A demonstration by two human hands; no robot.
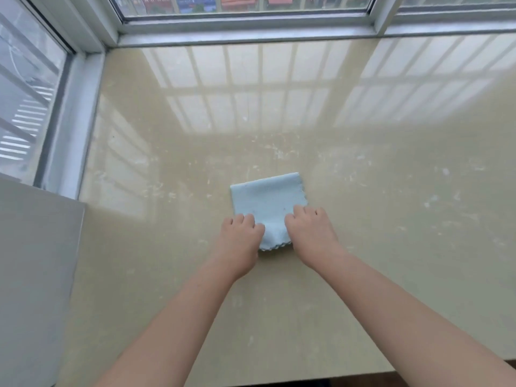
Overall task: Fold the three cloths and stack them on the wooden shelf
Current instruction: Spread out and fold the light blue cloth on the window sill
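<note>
One cloth (268, 202) in view, pale blue, scalloped edges, already folded to a small square on the beige table (391, 191). The other two cloths and the wooden shelf are not in frame. Both hands work its near edge: left hand (241, 233) on the near-left corner, right hand (311, 230) on the near-right corner, knuckles up, fingers curled down onto the fabric. Each grip looks closed on the cloth, pinching or pressing the near corners; fingertips are hidden under the knuckles, so pinch versus flat press cannot be told. The cloth's far half lies flat and free beyond the hands; a short strip of its near scalloped edge shows between the wrists.

Step in hand, as a judgement: either finishing the fold or taking hold to lift. To do it well: keep both corners level so the layers stay aligned, match scalloped edge to scalloped edge, press the crease flat before letting go. If lifting, take all layers at once, or the square will fall open. The glossy table may let the cloth slide, so press down rather than push forward.

Window frame (251, 29) runs along the far side, well apart from the cloth.
</note>
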